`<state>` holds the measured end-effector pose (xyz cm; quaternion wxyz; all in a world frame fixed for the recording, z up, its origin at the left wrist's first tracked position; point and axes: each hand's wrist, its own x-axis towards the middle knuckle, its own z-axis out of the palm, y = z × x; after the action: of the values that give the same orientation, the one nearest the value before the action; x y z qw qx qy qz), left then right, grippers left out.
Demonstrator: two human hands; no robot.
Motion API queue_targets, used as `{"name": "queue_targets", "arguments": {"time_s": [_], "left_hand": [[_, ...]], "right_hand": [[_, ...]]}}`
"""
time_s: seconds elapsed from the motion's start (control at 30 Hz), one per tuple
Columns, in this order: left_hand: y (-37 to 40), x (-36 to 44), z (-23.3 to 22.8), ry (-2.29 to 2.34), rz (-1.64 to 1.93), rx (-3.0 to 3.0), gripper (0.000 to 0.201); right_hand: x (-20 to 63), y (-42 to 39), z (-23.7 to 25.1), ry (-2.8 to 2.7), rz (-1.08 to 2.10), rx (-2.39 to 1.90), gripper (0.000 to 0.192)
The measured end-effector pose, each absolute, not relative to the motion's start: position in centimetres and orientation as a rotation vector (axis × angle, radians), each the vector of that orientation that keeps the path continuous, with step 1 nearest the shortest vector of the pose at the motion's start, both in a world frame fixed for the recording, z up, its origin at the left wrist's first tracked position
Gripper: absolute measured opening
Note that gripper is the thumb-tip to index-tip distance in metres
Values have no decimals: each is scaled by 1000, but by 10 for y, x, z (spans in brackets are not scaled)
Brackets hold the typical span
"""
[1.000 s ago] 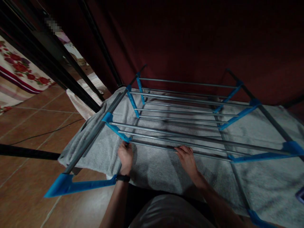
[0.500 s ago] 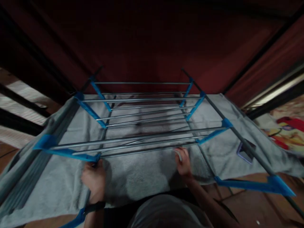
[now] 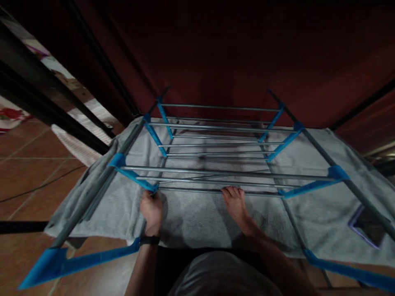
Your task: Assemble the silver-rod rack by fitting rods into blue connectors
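Observation:
A rack frame of thin grey metal tubes and blue plastic connectors lies on a grey blanket. My left hand is closed at the lower end of a blue connector, where it meets a tube; the fingertips are partly hidden. To its right, my right hand curls its fingers over the nearest metal tube, about mid-length. That tube runs between the left connector and a matching blue connector on the right.
Several loose grey tubes lie along the left side of the grey blanket. A phone with a purple edge rests on the blanket at right. Behind stands a dark red surface. Dark bars cross the left, above a tiled floor.
My right hand has come down onto the nearest tube, its fingers now over it. My left hand stays at the connector. The view has turned left, bringing more floor into sight.

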<state>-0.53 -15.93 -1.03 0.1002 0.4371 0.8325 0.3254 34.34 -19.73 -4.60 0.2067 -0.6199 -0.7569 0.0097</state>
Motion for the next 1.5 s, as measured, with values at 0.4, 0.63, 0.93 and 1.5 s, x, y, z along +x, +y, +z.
{"name": "queue_targets", "arguments": {"time_s": [0.4, 0.63, 0.93, 1.5], "left_hand": [[-162, 1, -19, 2457, 1037, 1253, 22], [-166, 1, -21, 2471, 994, 1283, 33], [-164, 6, -21, 2489, 1030, 1229, 26], [-141, -1, -23, 2425, 1125, 934, 20]], "right_hand": [[357, -195, -60, -2025, 109, -1534, 28], [357, -195, -55, -2035, 146, -1541, 29], [356, -194, -55, -2037, 127, -1528, 31], [349, -193, -57, -1977, 175, -1560, 31]]}}
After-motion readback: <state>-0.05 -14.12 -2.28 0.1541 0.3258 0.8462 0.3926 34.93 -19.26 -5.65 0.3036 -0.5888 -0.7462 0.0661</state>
